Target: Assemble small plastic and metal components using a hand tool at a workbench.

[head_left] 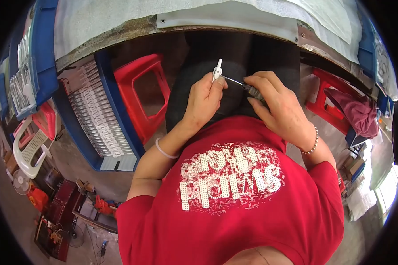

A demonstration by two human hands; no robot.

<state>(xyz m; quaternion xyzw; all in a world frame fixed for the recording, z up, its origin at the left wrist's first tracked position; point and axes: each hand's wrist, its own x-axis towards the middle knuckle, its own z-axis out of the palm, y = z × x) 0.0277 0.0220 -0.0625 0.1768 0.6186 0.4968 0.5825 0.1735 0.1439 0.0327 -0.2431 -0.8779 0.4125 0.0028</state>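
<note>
My left hand [204, 98] pinches a small white plastic piece [218, 70] with a narrow tip pointing up, held above my lap. My right hand [276, 104] is closed round the dark, partly see-through handle of a screwdriver [233, 81]. Its thin metal shaft runs left and meets the white piece near my left fingertips. The palm side of the handle is hidden by my fingers. Both hands are just short of the table's near edge [115, 45].
A blue crate [119, 119] at the left holds rows of white-and-silver looped tools [99, 112]. Beside it stands a red stool [132, 77]. Farther left, a blue bin [46, 53] contains slender metal pieces [23, 86]. A maroon cloth [353, 110] drapes over another red stool [320, 104] at right.
</note>
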